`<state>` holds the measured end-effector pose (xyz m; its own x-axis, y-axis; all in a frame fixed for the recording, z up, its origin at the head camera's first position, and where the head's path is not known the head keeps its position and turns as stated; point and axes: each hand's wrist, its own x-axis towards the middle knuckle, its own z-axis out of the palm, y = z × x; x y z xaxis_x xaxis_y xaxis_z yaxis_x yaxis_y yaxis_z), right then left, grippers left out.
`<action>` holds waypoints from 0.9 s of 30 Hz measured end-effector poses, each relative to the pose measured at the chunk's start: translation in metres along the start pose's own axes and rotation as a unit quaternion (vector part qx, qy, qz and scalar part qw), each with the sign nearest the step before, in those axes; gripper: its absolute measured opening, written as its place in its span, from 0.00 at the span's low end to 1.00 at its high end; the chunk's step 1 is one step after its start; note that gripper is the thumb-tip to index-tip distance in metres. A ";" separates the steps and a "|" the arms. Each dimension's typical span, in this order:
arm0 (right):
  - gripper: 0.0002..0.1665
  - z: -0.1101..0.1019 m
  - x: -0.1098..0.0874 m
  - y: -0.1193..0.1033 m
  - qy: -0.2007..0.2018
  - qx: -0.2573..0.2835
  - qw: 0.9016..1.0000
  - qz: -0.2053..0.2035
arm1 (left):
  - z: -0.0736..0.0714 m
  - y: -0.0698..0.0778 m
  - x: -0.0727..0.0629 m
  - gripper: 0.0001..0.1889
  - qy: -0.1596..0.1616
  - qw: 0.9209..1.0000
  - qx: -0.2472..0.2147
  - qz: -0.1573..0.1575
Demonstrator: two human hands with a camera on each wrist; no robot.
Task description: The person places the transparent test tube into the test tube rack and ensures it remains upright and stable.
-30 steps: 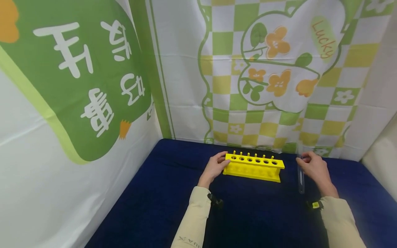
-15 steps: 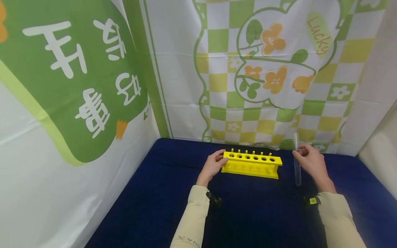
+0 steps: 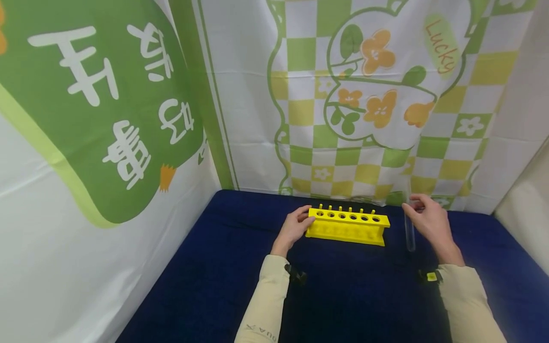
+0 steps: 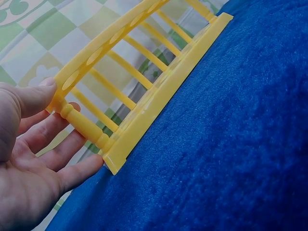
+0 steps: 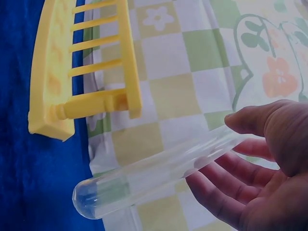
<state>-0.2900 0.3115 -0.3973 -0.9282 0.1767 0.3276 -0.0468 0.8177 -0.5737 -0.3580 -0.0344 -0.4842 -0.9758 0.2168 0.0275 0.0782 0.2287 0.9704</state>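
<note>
A yellow test tube rack stands on the dark blue cloth, with a row of round holes along its top bar and pegs behind. My left hand holds its left end; in the left wrist view the thumb lies on the top bar and the fingers reach round the end post. To the right of the rack, my right hand pinches a clear test tube between thumb and fingers. The tube is near upright, its rounded end down, apart from the rack. Its upper end is faint against the curtain.
Blue cloth covers the table around the rack. A patterned green and white curtain hangs close behind the table, and another printed sheet hangs along the left side.
My right hand has moved slightly farther from me with the test tube, keeping its pinch. The left hand stays on the rack's end. The head view has shifted a little.
</note>
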 end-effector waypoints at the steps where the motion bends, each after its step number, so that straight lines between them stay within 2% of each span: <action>1: 0.34 -0.001 0.000 -0.002 0.002 0.002 1.000 -0.005 | 0.000 0.000 0.000 0.26 0.000 1.000 -0.001 0.000; 12: 0.32 -0.009 -0.007 -0.015 0.025 0.024 0.998 -0.042 | 0.000 0.001 -0.001 0.26 -0.002 1.000 -0.009 -0.004; 27: 0.28 -0.004 -0.009 -0.025 0.076 0.043 0.993 -0.082 | 0.000 0.000 -0.001 0.27 -0.004 1.000 -0.007 0.000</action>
<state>-0.2790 0.2918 -0.3836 -0.8394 0.1311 0.5275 -0.2300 0.7937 -0.5631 -0.3573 -0.0347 -0.4839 -0.9744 0.2235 0.0251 0.0744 0.2148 0.9738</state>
